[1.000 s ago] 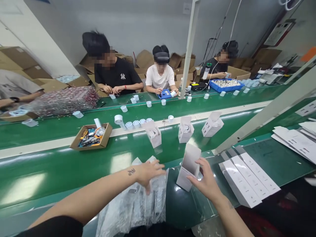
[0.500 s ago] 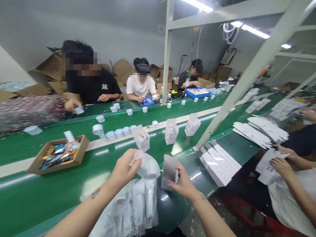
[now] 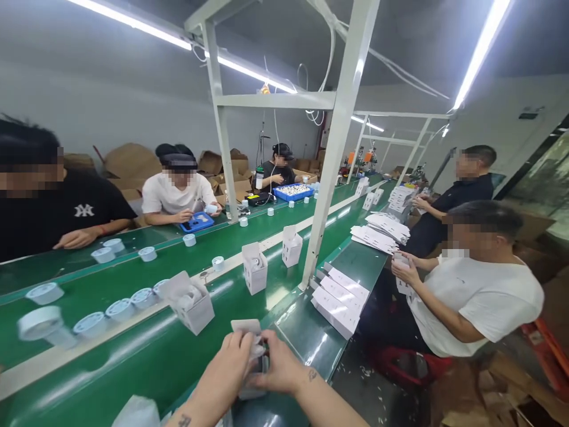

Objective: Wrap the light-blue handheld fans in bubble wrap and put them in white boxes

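Note:
Low in the centre of the head view, my left hand point(image 3: 236, 359) is closed on a clear plastic bag point(image 3: 258, 349), which is at the mouth of a small white box point(image 3: 245, 325). My fingers cover most of the bag. Around the right side of that box, my right hand point(image 3: 281, 363) is curled, thumb towards me. The box's raised flap shows behind my left fingers; its inside is largely hidden. Just beyond stands an open white box point(image 3: 195, 311) with something pale inside it. Part of a pile of clear plastic bags point(image 3: 136, 413) shows at the bottom edge.
Filled white boxes point(image 3: 255, 273) stand along the green conveyor point(image 3: 133, 350). Pale blue round parts point(image 3: 120, 309) line the divider. A white frame post point(image 3: 331, 160) rises near folded cartons point(image 3: 340, 299) at right. Co-workers sit across and at right, one point(image 3: 484, 290) handling a box.
The view has swung right. My left hand has brought the bag from beside the box to its opening, and my hands are now close together. My right hand still holds the box.

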Tool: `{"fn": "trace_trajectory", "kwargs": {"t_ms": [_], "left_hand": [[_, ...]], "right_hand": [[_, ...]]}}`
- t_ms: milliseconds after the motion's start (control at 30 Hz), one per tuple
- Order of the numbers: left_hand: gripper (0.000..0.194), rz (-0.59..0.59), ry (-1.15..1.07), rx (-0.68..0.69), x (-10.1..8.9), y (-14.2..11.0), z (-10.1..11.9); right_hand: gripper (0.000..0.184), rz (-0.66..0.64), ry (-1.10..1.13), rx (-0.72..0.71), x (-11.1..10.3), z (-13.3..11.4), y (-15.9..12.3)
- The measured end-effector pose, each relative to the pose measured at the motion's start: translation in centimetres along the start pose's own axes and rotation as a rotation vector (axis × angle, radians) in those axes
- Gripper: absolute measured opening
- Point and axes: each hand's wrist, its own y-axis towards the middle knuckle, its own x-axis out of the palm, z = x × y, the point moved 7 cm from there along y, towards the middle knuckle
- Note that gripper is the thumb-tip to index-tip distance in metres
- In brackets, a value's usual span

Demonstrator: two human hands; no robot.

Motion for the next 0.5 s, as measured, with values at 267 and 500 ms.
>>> {"fn": "trace_trajectory", "kwargs": {"t_ms": [267, 500], "left_hand": [[0.041, -0.085, 0.166, 0.111, 4.9, -1.4, 2.4], [0.025, 0.01, -0.007, -0.165, -1.6, -2.6, -4.5]], "right_hand": [[0.063, 0.293, -0.167, 0.119, -7.9, 3.6, -3.1], [0.059, 0.506, -0.655, 0.322, -19.8, 9.3, -4.0]]}}
